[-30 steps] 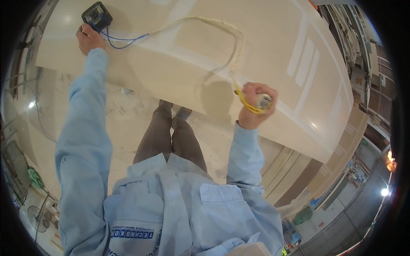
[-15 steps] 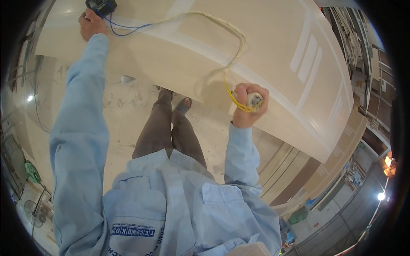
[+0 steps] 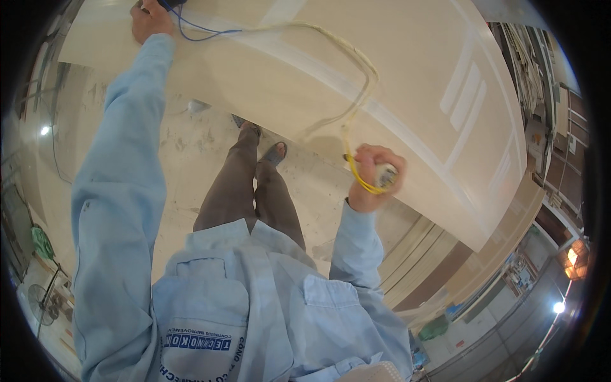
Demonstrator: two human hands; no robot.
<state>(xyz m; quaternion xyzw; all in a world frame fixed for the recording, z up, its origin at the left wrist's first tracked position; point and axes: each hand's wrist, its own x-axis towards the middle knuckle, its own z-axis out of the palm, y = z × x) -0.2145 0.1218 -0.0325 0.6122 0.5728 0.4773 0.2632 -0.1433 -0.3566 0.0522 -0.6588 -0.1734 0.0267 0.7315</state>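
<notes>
My left hand (image 3: 151, 25) is closed round a dark boxy thing (image 3: 170, 3) at the top edge, over the far left of a big beige panel (image 3: 254, 83). Most of that dark thing is cut off by the frame. Thin blue cords (image 3: 210, 36) run from it and join a pale cord (image 3: 318, 27) that loops across the panel. My right hand (image 3: 369, 188), raised above the panel's near edge, grips a whitish round-ended thing (image 3: 386, 176); its kind is unclear. Yellow cords (image 3: 358, 176) wrap past the fingers to it.
Lighter strips (image 3: 461, 95) mark the panel's right part. Stacked boards (image 3: 414, 254) lie below its near right edge. My feet in sandals (image 3: 275, 153) stand close to the panel. A fan (image 3: 43, 304) is at lower left, a lit orange lamp (image 3: 574, 258) at right.
The left hand and dark thing have shifted up and slightly right, partly out of view. The right hand has dropped a little, with its grip kept. The whole view has shifted slightly.
</notes>
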